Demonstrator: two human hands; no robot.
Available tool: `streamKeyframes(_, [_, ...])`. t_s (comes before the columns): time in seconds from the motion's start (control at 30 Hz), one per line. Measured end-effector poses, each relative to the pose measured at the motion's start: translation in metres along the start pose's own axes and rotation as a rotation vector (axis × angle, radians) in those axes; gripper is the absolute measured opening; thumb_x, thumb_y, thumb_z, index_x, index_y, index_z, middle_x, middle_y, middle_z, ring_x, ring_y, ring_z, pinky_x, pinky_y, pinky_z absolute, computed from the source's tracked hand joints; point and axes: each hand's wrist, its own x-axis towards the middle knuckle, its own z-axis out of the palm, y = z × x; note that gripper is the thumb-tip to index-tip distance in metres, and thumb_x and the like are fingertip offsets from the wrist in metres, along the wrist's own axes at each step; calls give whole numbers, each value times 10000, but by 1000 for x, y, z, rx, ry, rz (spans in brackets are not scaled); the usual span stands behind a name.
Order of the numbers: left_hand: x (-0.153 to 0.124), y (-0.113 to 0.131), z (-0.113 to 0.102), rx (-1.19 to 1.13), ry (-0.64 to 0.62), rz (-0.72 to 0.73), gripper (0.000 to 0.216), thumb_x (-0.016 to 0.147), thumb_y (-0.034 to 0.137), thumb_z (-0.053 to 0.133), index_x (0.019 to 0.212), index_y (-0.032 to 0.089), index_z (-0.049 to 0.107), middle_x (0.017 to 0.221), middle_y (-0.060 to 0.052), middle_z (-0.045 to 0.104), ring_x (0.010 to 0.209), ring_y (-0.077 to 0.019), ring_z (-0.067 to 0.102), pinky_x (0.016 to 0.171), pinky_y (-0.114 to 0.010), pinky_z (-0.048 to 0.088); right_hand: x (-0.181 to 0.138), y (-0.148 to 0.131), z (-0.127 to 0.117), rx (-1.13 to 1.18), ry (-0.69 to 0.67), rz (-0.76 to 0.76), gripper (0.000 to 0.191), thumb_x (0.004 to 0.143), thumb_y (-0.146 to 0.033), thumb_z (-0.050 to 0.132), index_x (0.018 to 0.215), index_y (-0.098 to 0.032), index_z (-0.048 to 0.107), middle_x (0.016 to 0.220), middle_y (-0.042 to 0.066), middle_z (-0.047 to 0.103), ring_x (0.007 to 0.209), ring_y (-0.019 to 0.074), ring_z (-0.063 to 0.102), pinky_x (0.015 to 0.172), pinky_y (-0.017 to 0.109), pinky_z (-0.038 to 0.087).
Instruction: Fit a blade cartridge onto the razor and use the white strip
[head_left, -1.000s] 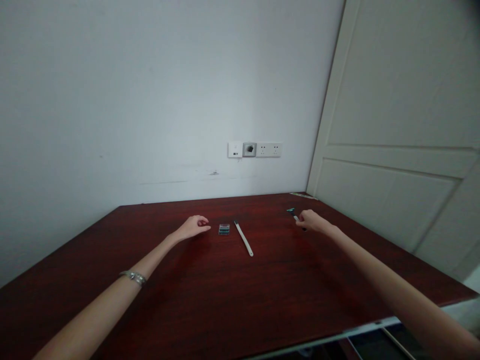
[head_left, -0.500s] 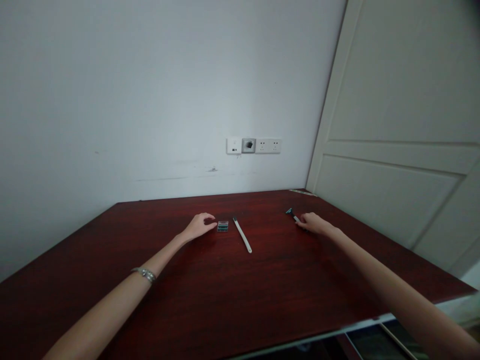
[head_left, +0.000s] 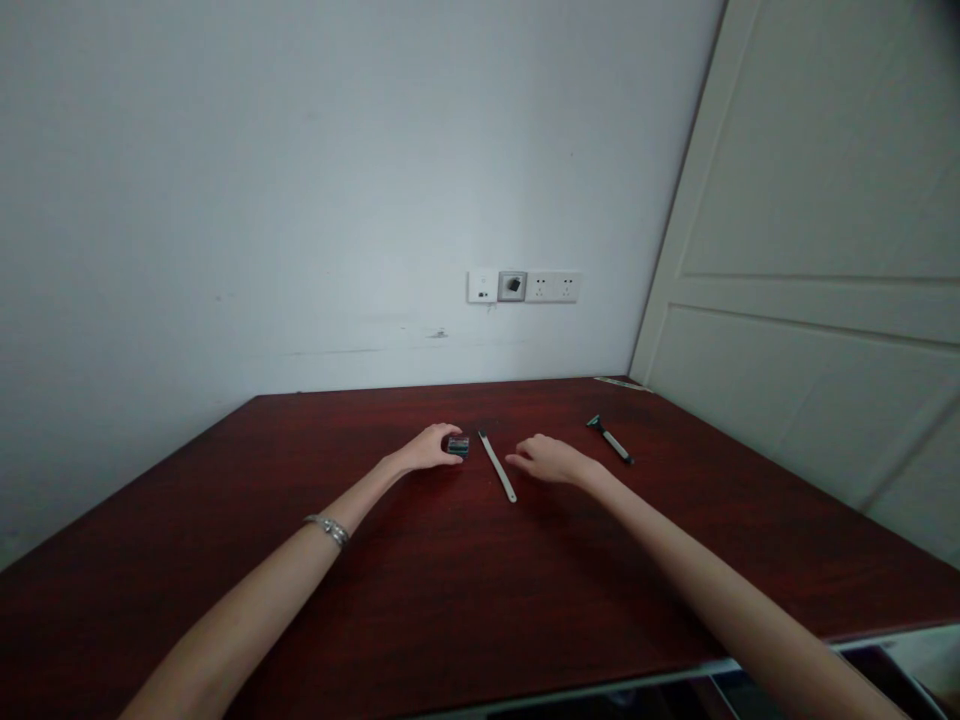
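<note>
Now right hand (head_left: 551, 458), empty, is nearing slim white dark-tipped stick (head_left: 497, 466) on its left, seemingly freed, having released grey-black razor (head_left: 613, 443) lying rightward; left hand (head_left: 426, 449) is bracketing small dark-and-clear plastic box (head_left: 458, 448), grip unclear.

Small case (head_left: 458, 448), left hand (head_left: 426, 449) around it; dark-tipped white stick (head_left: 498, 467), lies between hands; right hand (head_left: 553, 459), just beside stick; shaving razor (head_left: 615, 443), lies farther right; reddish-brown tabletop (head_left: 450, 600).
</note>
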Motion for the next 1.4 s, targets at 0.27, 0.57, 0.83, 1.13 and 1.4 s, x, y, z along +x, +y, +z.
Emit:
streamKeyframes(0.27, [-4, -3, -3, -15, -47, -10, 416, 630, 274, 631, 1024, 151, 577, 993, -63, 635, 878, -203, 592, 813, -297, 437, 13, -28, 10, -19, -25, 26, 564, 791, -636, 368, 838, -156, 662, 909, 147, 661, 822, 274, 635, 641, 307, 451])
streamKeyframes(0.57, [-1, -6, -5, -21, -54, -31, 418, 635, 245, 613, 1038, 145, 563, 1002, -71, 626, 869, -200, 588, 799, -290, 435, 18, -31, 18, -9, 7, 65, 402, 843, -414, 398, 908, -120, 664, 960, 174, 655, 866, 266, 636, 682, 300, 461])
streamKeyframes(0.83, [-1, -16, 0, -80, 22, -48, 389, 616, 292, 664, 973, 152, 602, 975, -69, 645, 889, -207, 599, 832, -307, 436, 17, -26, 19, 2, 35, 65, 381, 872, -364, 375, 888, -115, 662, 930, 176, 658, 849, 245, 640, 693, 277, 441])
streamKeyframes(1.13, [-4, -29, -1, -202, 108, -93, 466, 595, 306, 693, 1021, 146, 592, 951, -75, 656, 870, -197, 614, 848, -322, 447, -14, 51, -1, 119, 255, 172, 323, 865, -345, 406, 706, -143, 602, 699, 91, 652, 616, 151, 590, 557, 220, 345])
streamKeyframes(1.4, [-16, -26, -12, -233, 149, -131, 493, 605, 306, 686, 1056, 146, 569, 945, -63, 652, 886, -191, 613, 907, -350, 432, -68, 172, -5, 74, 275, 358, 364, 850, -402, 402, 636, -166, 578, 624, 80, 630, 550, 152, 555, 517, 236, 328])
